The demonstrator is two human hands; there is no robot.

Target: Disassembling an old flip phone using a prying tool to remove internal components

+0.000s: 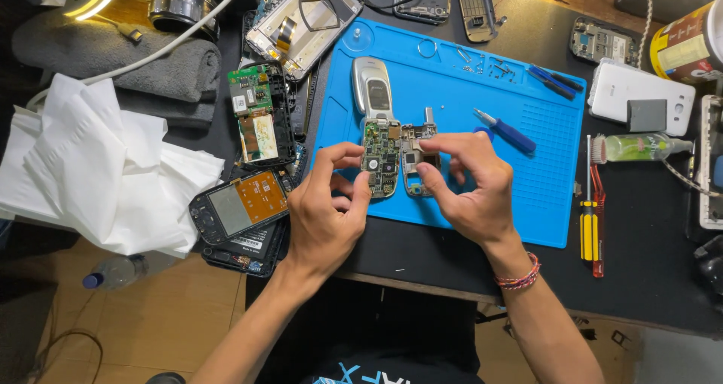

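Observation:
My left hand (325, 212) pinches the lower edge of a green circuit board (380, 156) that hangs from a silver flip phone lid (373, 87). My right hand (471, 184) grips a grey inner phone frame (416, 160) right beside the board, thumb and forefinger on its right side. Both parts are held just above a blue work mat (544, 166). A braided bracelet is on my right wrist.
A blue-handled screwdriver (506, 131), small screws and blue tweezers (552, 81) lie on the mat. Opened phones and boards (260, 113) sit left of it, with white cloth (90, 166) beyond. On the right are a white phone (640, 92), a green bottle (640, 147), a brush and a yellow screwdriver (588, 230).

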